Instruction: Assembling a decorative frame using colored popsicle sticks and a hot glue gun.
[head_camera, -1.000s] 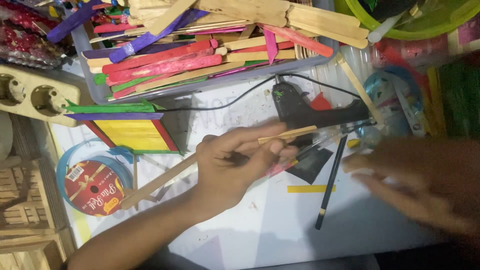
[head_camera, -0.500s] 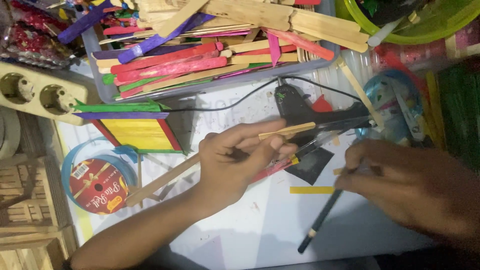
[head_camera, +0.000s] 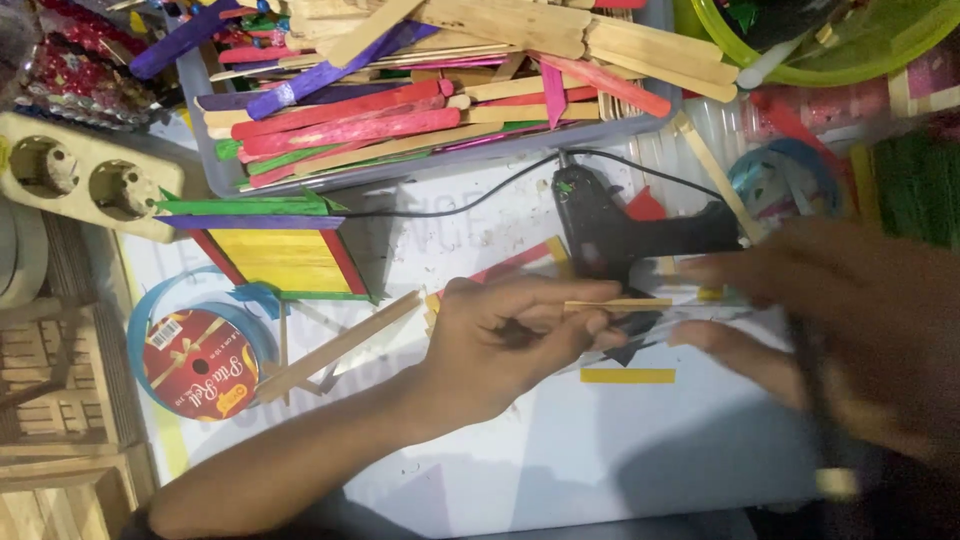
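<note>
My left hand (head_camera: 500, 345) lies over the white work sheet (head_camera: 520, 470) and pinches a thin plain wooden stick (head_camera: 615, 304) that points right. My right hand (head_camera: 850, 330) is blurred at the right. Its fingers reach toward the stick's tip, and it holds a black pencil-like rod (head_camera: 812, 400) with a pale end near the bottom edge. A black glue gun (head_camera: 620, 230) lies just behind both hands, its cord running left. A long plain wooden stick (head_camera: 335, 345) lies beside my left wrist.
A grey tray (head_camera: 430, 165) of coloured craft sticks fills the back. A small stick house (head_camera: 270, 255), a blue ribbon spool (head_camera: 195, 365) and a power strip (head_camera: 70, 175) are at the left. A green bowl (head_camera: 830, 50) is back right. A yellow strip (head_camera: 628, 376) lies below the hands.
My right hand took the black rod off the sheet and drew it right and down. My left hand kept the thin stick almost still.
</note>
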